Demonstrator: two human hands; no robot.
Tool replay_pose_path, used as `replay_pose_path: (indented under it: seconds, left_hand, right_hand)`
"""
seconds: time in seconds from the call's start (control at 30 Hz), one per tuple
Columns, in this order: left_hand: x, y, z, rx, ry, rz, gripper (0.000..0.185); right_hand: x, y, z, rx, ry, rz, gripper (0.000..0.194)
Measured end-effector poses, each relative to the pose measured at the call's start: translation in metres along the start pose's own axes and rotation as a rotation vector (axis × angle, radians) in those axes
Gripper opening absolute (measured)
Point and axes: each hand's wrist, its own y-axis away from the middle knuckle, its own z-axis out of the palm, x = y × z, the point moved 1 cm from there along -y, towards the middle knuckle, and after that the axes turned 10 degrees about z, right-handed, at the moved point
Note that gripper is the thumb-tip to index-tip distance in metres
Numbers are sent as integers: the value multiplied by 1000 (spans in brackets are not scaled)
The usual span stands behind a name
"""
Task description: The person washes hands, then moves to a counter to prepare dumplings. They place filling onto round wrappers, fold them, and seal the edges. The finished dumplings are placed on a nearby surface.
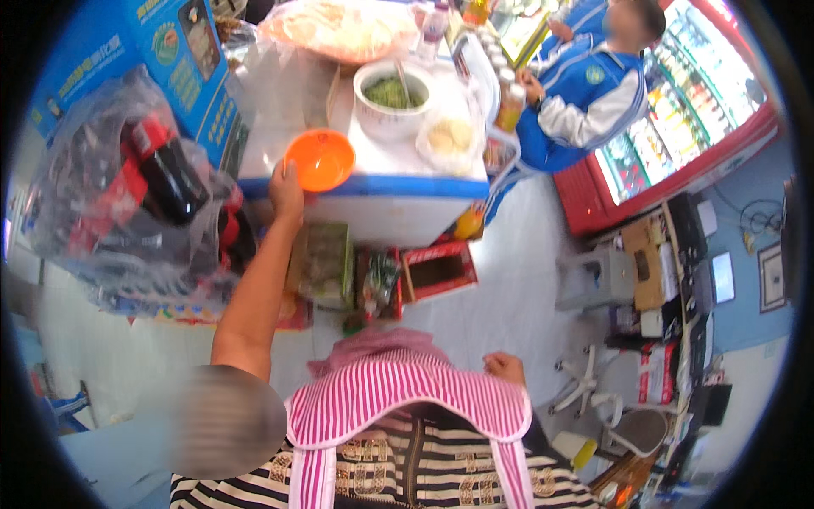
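My left hand [287, 193] holds an orange plastic bowl [320, 160] by its left rim, over the front edge of a white counter with a blue trim [407, 186]. The bowl looks empty. Behind it to the right stands a white pot [391, 121] holding chopped green food, a spoon handle rising from it. Pale round pieces of food [449, 137] lie in a clear plastic bag beside the pot. At my right side, my right hand [505, 367] hangs low near the striped apron [407, 391], fingers curled; nothing shows in it.
Bagged cola bottles [168, 172] stand left of the counter. Boxes [439, 272] sit on the floor before it. A large bag of pale orange food [337, 28] lies at the back. Jars [510, 108] line the right side, near a person in a blue and white jacket [585, 102].
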Motion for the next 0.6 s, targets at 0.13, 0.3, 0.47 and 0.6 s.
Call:
replay_pose_path:
  seconds: [0.13, 0.3, 0.47, 0.6]
  left_hand:
    - [3, -22, 12, -118, -18, -139, 37]
    - [-8, -45, 19, -133, -48, -145, 45]
    - [-12, -22, 13, 87, 94, -115, 50]
    - [14, 41, 5, 46, -184, 126, 33]
  right_hand:
    - [-108, -34, -28, 91, -103, -12, 21]
    - [-292, -80, -64, 219, -145, -460, 20]
    - [-483, -160, -35, 231, -15, -985, 22]
    - [-566, -238, 34, 415, 502, -994, 21]
